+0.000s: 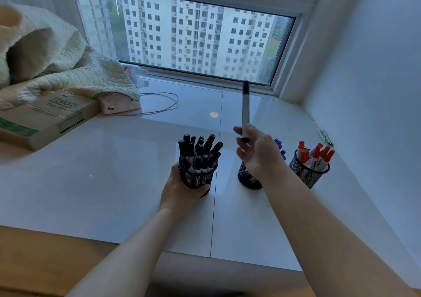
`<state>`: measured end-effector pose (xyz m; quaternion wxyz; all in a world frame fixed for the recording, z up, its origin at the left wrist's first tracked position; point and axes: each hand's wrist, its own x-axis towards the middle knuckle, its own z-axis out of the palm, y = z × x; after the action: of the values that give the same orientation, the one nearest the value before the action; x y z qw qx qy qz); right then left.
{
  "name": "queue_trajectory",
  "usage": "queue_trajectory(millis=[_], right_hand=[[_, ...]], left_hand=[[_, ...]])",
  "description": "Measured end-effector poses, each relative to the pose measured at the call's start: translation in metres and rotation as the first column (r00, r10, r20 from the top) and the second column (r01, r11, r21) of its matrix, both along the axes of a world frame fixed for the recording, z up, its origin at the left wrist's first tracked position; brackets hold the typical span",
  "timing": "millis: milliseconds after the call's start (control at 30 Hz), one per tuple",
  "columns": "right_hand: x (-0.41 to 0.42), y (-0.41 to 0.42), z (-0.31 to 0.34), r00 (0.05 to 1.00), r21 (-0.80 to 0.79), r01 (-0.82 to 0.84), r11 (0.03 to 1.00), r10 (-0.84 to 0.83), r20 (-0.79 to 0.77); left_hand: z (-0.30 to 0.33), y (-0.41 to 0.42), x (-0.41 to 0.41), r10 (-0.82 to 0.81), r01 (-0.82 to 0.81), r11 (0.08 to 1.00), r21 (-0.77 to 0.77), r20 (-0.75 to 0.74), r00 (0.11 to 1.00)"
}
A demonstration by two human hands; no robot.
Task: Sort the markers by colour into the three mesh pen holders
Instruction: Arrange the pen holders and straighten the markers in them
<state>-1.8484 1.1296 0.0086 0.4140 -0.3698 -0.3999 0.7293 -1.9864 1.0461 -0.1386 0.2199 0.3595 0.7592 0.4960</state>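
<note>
Three black mesh pen holders stand on the white sill. My left hand point(180, 188) grips the left holder point(198, 177), which is full of several black-capped markers point(200, 151). My right hand point(257, 151) pinches a black marker point(245, 107) that points up and away, above the middle holder point(247, 178). That holder is mostly hidden behind my right hand; blue caps point(280, 147) show past it. The right holder point(307, 173) carries several red-capped markers point(315, 154).
A quilted blanket point(45, 53), a cardboard box point(43, 119), a tissue pack point(118, 105), a plastic bottle point(135, 71) and a thin cable point(159, 105) lie at the back left. A green pen point(324, 136) lies by the right wall. The window point(182, 34) is behind.
</note>
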Motion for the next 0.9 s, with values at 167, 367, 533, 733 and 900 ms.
queue_trajectory(millis=[167, 367, 533, 733, 900], right_hand=[[-0.001, -0.001, -0.004, 0.971, 0.128, -0.157, 0.979, 0.130, 0.200], [-0.009, -0.002, -0.005, 0.913, 0.237, -0.259, 0.936, 0.157, 0.376], [-0.015, 0.000, -0.009, 0.779, 0.480, -0.358, 0.801, -0.027, 0.627], [-0.016, -0.004, -0.011, 0.804, 0.803, -0.230, 0.550, -0.356, 0.475], [-0.021, -0.010, -0.021, 0.736, 0.852, -0.362, 0.379, -0.445, 0.511]], left_hand=[[-0.002, -0.002, -0.002, -0.010, 0.010, 1.000, 0.007, 0.008, 1.000], [-0.002, -0.002, -0.004, -0.022, 0.022, 1.000, 0.001, 0.021, 1.000], [-0.001, -0.003, -0.003, -0.023, 0.023, 1.000, 0.005, 0.028, 0.999], [0.001, -0.003, -0.001, -0.029, 0.028, 0.999, 0.022, 0.022, 0.999], [0.002, -0.005, -0.001, -0.030, 0.030, 0.999, 0.031, 0.028, 0.999]])
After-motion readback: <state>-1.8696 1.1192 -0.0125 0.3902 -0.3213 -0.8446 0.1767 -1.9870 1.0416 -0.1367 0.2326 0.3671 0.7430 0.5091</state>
